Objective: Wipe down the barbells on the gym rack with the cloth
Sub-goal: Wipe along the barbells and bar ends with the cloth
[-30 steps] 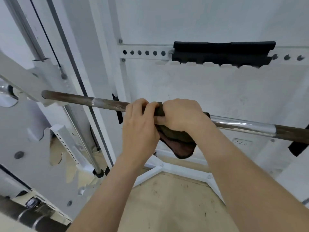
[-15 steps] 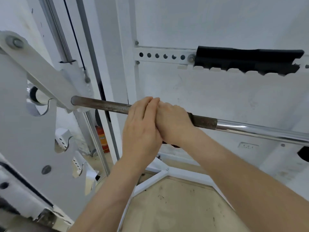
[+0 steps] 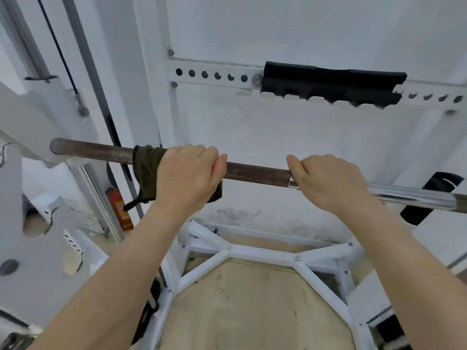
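barbell (image 3: pixel 255 173): rusty, horizontal on rack | cloth (image 3: pixel 146 170): dark green, wrapped round it

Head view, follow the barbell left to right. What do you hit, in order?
barbell's dark left end → cloth wrapped on it → left hand gripping the cloth → bare knurled stretch → right hand curled over the bar → chrome section

Gym, weights corner: knurled barbell (image 3: pixel 255 173) sitting across a white steel rack (image 3: pixel 38 248), holed adjustment rail (image 3: pixel 212 75) running behind with a black pad (image 3: pixel 328 84) hanging on it, cable (image 3: pixel 58 46) running beside guide rods, welded base frame (image 3: pixel 262 255) lying on wooden floor (image 3: pixel 252 311).
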A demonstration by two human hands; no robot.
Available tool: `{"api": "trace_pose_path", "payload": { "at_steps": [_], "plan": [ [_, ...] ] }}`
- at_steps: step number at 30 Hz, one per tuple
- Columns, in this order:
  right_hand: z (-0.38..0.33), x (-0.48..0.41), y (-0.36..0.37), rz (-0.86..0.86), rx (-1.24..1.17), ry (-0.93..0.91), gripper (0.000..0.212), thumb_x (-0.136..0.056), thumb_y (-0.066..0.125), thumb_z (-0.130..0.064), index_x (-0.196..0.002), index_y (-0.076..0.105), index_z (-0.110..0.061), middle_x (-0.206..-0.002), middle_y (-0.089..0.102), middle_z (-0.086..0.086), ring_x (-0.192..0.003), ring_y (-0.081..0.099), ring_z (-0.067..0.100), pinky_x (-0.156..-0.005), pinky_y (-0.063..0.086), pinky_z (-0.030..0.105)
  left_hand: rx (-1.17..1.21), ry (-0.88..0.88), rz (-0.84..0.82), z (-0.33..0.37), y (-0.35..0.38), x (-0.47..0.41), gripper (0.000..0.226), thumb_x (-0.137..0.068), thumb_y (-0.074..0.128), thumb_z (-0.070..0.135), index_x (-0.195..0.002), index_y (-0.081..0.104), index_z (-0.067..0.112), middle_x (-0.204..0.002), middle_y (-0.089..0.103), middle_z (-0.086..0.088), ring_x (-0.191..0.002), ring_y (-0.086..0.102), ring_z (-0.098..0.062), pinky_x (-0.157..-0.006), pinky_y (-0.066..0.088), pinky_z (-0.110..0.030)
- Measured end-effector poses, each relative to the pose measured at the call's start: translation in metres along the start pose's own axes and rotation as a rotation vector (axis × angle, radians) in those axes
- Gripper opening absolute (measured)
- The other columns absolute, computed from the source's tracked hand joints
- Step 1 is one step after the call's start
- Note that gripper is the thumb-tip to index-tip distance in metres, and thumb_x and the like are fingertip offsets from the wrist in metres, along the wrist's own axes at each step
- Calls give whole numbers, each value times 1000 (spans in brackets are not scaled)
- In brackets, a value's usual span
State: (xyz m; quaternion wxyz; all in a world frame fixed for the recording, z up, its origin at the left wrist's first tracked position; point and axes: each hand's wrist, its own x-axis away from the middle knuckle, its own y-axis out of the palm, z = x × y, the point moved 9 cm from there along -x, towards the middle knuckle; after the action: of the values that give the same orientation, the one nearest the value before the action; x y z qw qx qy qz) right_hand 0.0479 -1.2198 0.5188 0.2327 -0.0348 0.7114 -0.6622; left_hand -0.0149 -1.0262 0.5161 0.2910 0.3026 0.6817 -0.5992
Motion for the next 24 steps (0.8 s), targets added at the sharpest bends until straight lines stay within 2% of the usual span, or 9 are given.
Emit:
{"api": "trace_pose_path", "payload": {
  "at_steps": [2,5,7,9,12,14,16,20,24],
  "plan": [
    [-2,0,3,-33,-23,13,51,-102,20,-46,-61,37,-21,-66,47,2,-69,50,32,-66,42,35,-30,-40,-20,-8,2,2,41,-101,28,33,-64,37,17,-55,39,1,-52,32,-22,-56,23,-36],
    [-28,1,4,-13,-56,-90,55,-102,17,-51,-66,46,-20,-68,53,2,-68,54,29,-64,42,34,-12,-35,-79,1,5,-2,39,-99,27,29,-68,48,16,-58,47,0,-53,42,-25,-58,38,-42],
    [-58,-3,1,23,-123,-171,54,-102,19,-50,-72,50,-18,-73,55,1,-71,54,27,-61,39,34,106,-47,-89,1,-1,-1,37,-99,29,34,-88,62,19,-77,60,3,-75,55,-23,-79,43,-41],
    [-97,-8,-4,80,-190,-261,44,-103,23,-43,-76,46,-18,-78,50,0,-74,51,25,-61,35,33,108,-107,-2,-12,-13,4,38,-99,30,35,-99,65,20,-93,62,5,-94,56,-20,-95,38,-40],
    [-147,-20,-7,100,-252,-320,29,-102,30,-30,-79,42,-18,-81,46,0,-74,47,23,-63,32,32,-54,-175,-15,-38,-4,12,36,-96,30,33,-69,51,21,-67,49,7,-69,51,-22,-79,38,-38],
    [-169,-28,-7,99,-278,-298,27,-102,31,-29,-81,42,-16,-80,49,1,-73,47,24,-64,33,33,-59,-147,-29,-50,0,7,28,-87,37,31,-61,37,23,-53,39,7,-52,37,-19,-63,37,-34],
    [-183,-34,-4,87,-292,-284,32,-103,28,-36,-83,43,-16,-79,50,2,-72,49,25,-64,33,33,-52,-104,-53,-63,3,4,27,-82,41,29,-57,35,21,-45,39,5,-44,29,-18,-53,36,-31],
    [-215,-35,5,75,-319,-336,39,-102,25,-47,-91,50,-18,-80,57,2,-72,53,25,-60,35,33,-54,-82,-86,-110,2,10,42,-92,31,33,-54,36,19,-46,42,2,-42,36,-21,-50,34,-34],
    [-240,-42,12,78,-244,-360,28,-103,30,-34,-82,42,-19,-70,48,-1,-69,52,27,-58,38,32,-42,-213,-78,-181,-6,24,46,-92,25,31,-55,43,12,-50,46,-3,-49,42,-25,-58,41,-40]
  ]
}}
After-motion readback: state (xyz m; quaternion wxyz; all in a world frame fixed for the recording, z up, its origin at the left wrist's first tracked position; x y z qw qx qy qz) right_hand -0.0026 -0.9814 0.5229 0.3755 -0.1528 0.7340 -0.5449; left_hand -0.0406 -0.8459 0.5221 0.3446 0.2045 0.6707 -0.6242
